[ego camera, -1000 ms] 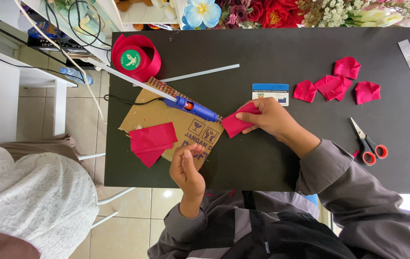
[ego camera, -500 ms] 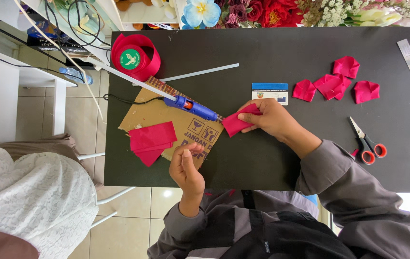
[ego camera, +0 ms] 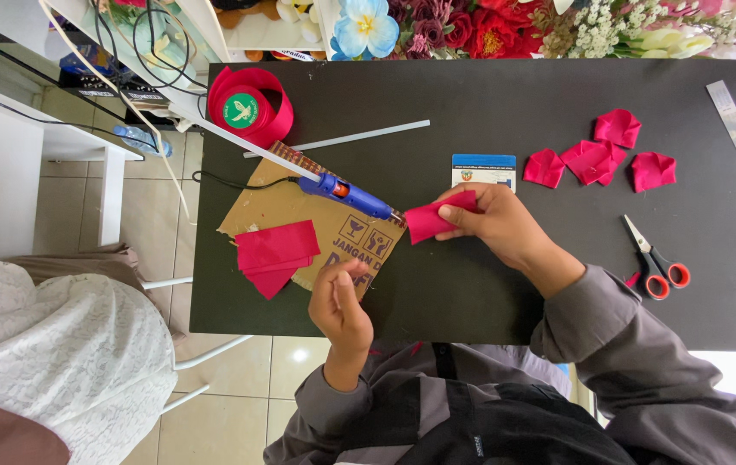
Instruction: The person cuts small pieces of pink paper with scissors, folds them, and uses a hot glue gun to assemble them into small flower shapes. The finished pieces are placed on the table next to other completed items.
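From the head view, the right hand (ego camera: 499,226) pinches a folded piece of red ribbon (ego camera: 433,220) over the black surface (ego camera: 506,293), just beside the blue glue gun (ego camera: 346,194) lying on brown cardboard (ego camera: 286,207). The left hand (ego camera: 339,300), loosely curled and holding nothing, rests on the cardboard's edge

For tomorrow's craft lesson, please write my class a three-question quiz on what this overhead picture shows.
1. True or false: the right hand holds a red fabric piece.
2. What lies on the cardboard sheet beside the red fabric squares? A) scissors B) blue glue gun C) ruler
3. Fill in: the left hand rests at the cardboard's ____ edge.

Key: 1 true. 2 B, the blue glue gun; the scissors lie far right on the black table. 3 near.
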